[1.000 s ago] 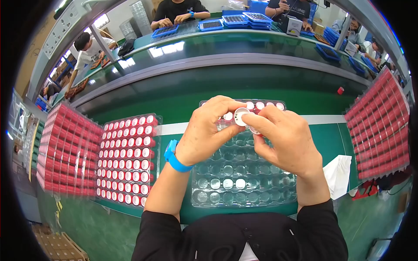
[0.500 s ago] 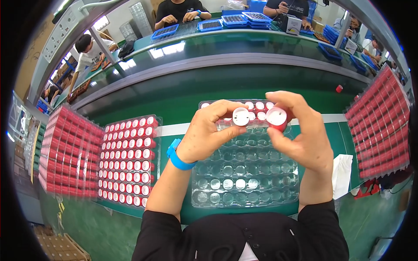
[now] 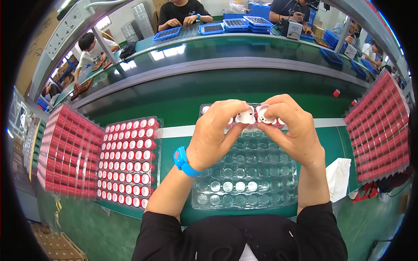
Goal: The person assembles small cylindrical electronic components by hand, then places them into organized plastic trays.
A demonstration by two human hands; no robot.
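Note:
My left hand [image 3: 215, 132] pinches a small white round part [image 3: 246, 116] with tabs and dark slots between thumb and fingers. Beside it, my right hand [image 3: 292, 132] grips a second white part [image 3: 264, 115] with small dark holes. The two parts are held up close together, their faces toward me; my fingers hide their sides. Beneath my hands lies a clear plastic tray [image 3: 241, 162] of round cups. Its far rows hold red pieces with white tops, partly covered by my hands. Several nearer cups look bright white; I cannot tell whether that is glare.
At my left lies a tray of red, white-topped pieces [image 3: 126, 161], beside a tall stack of filled trays [image 3: 67, 152]. Another stack [image 3: 379, 126] leans at the right, near a white paper [image 3: 338, 178]. One red piece [image 3: 336, 93] lies beyond. Several co-workers sit across the bench.
Both hands have drawn together, bringing the two parts nearly into contact. The parts have been tilted, so their tabs now show and the right one's red side no longer does.

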